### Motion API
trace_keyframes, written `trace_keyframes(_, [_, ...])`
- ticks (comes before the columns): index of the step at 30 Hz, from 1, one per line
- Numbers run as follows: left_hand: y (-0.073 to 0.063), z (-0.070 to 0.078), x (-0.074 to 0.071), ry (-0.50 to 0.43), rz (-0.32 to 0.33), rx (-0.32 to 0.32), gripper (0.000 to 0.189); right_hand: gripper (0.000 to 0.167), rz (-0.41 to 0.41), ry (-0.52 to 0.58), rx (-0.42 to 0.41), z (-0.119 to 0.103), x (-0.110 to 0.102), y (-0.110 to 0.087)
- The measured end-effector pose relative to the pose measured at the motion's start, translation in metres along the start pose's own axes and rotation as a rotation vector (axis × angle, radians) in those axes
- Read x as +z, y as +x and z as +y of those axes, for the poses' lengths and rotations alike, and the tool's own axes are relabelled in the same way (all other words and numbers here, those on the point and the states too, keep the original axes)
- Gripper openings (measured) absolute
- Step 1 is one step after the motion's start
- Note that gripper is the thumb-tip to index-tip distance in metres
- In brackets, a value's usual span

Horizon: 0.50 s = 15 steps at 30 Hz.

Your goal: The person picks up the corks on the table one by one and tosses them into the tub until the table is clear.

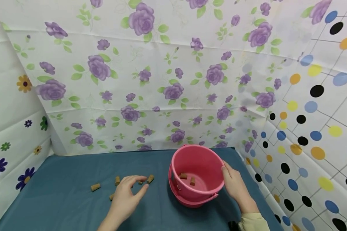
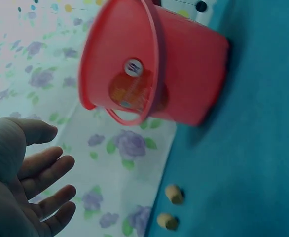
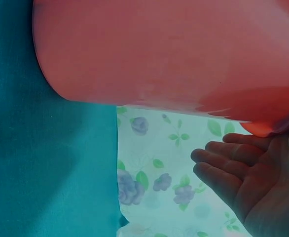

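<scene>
A pink bucket stands at the right of the cloth, and two small brown cork-like cylinders lie inside it. My right hand grips the bucket's right rim, thumb at the top edge; in the right wrist view the other fingers extend below the bucket wall. Left of the bucket, my left hand hovers with thumb and fingers apart, holding nothing. Near its fingertips lie a brown cylinder and another partly hidden one. Others lie behind and left of that hand.
Blue-green cloth covers the table. A white sheet with purple roses hangs along the back edge. Flowered fabric borders the left side and dotted fabric the right, close to my right arm. A dark object sits beside my right sleeve.
</scene>
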<state>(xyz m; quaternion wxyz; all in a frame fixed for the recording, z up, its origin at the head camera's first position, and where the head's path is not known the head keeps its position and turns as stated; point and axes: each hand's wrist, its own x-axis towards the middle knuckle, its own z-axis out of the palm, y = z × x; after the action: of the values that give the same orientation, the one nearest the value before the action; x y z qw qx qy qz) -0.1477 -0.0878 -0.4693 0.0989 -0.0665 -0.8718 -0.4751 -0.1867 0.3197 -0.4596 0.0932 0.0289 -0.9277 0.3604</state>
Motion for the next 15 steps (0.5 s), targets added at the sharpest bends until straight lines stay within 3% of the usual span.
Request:
trace_keyframes(9, [-0.012,-0.024,-0.005,0.089,-0.069,-0.05,0.018,0.056,-0.003,0.001,-0.002,-0.002,-0.001,-0.001])
trace_keyframes(15, [-0.019,-0.041,-0.013,0.136,-0.079,-0.082,0.019,0.056,0.003,0.003,-0.013,-0.004,-0.001,-0.002])
